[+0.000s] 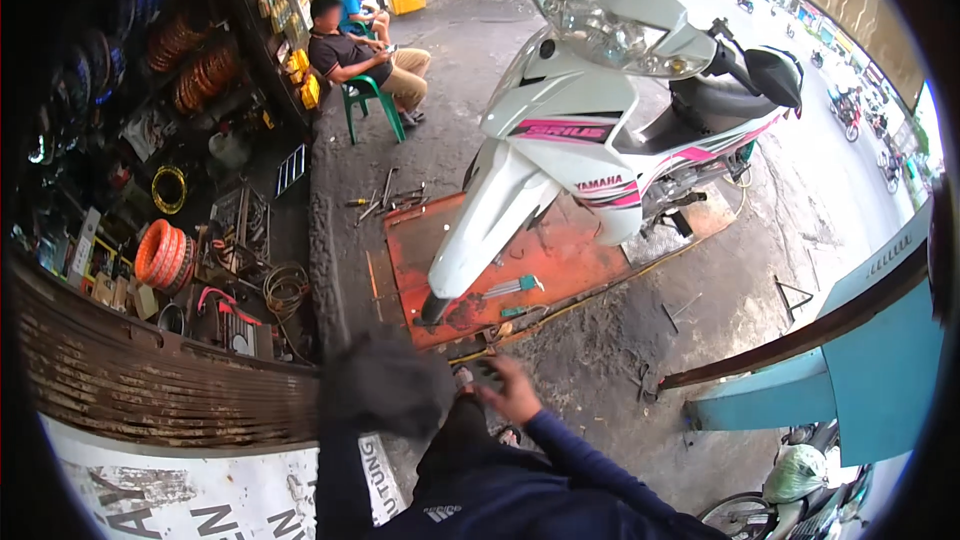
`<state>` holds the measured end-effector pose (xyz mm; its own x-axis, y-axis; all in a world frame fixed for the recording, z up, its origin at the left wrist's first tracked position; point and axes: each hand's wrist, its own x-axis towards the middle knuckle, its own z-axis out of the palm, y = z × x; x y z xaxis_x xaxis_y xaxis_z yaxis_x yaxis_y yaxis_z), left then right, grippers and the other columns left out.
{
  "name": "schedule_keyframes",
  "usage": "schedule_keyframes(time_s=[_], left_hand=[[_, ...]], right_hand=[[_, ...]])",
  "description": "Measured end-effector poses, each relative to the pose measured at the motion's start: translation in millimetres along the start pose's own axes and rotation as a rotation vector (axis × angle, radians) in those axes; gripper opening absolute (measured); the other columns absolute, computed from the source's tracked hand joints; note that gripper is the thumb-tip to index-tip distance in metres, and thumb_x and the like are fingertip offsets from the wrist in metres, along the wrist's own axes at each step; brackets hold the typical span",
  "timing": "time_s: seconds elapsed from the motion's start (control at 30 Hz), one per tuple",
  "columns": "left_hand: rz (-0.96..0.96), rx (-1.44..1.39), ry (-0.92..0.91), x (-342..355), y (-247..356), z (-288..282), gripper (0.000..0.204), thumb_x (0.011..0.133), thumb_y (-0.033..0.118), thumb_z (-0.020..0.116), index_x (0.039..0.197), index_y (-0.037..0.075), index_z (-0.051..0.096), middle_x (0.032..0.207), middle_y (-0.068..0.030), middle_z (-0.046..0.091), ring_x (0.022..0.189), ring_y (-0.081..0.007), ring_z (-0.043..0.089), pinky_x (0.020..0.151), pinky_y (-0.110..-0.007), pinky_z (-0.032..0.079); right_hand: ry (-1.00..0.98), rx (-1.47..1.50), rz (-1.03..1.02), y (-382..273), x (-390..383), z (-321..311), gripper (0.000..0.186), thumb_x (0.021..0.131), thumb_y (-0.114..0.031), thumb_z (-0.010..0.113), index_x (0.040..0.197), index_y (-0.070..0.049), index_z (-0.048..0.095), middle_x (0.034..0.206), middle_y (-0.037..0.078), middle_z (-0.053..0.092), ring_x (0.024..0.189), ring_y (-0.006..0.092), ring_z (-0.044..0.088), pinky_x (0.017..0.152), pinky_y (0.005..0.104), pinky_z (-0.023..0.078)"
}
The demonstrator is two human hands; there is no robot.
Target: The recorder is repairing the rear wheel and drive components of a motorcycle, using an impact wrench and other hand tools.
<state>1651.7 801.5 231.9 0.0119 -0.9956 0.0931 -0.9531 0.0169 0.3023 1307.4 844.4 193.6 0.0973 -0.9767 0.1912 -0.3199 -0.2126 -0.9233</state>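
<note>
At the lower middle, my right hand (512, 396) is held above the ground near my feet. Its fingers are apart and nothing shows in them. A blurred dark grey shape (388, 385) covers the end of my left arm, hiding my left hand; I cannot make out what the shape is. Ahead of both hands, a white motorbike (570, 105) with pink and black stripes stands on a red metal platform (590, 245). Its front fender (490, 215) points toward me. A green-handled tool (528, 283) lies on the platform, just beyond my right hand.
Several hand tools (375, 200) lie left of the platform. Orange coiled rings (165, 255) and other parts fill the shop at left. One person (355, 60) sits on a green chair (372, 108), another behind. A blue metal panel (880, 370) stands at right, beside the road.
</note>
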Motion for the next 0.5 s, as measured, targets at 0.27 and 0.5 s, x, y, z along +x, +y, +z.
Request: schedule_keyframes(time_s=[0.27, 0.5], left_hand=[[0.41, -0.078, -0.265, 4, 125, 17, 0.04, 0.077, 0.026, 0.061, 0.111, 0.005, 0.061, 0.105, -0.0152, 0.064, 0.095, -0.0295, 0.062, 0.081, -0.039, 0.048], [0.745, -0.703, -0.517, 23, 57, 103, 0.03, 0.082, 0.024, 0.06, 0.104, 0.005, 0.063, 0.102, -0.0136, 0.064, 0.097, -0.0259, 0.061, 0.083, -0.037, 0.047]], right_hand=[[-0.173, 0.032, 0.373, -37, 26, -10, 0.051, 0.079, -0.027, 0.073, 0.115, 0.005, 0.057, 0.109, 0.022, 0.061, 0.104, 0.0206, 0.057, 0.09, 0.0318, 0.044], [0.147, 0.203, 0.449, -72, 6, -69, 0.027, 0.084, -0.019, 0.067, 0.097, 0.004, 0.062, 0.085, 0.009, 0.066, 0.08, 0.0119, 0.059, 0.075, 0.028, 0.047]])
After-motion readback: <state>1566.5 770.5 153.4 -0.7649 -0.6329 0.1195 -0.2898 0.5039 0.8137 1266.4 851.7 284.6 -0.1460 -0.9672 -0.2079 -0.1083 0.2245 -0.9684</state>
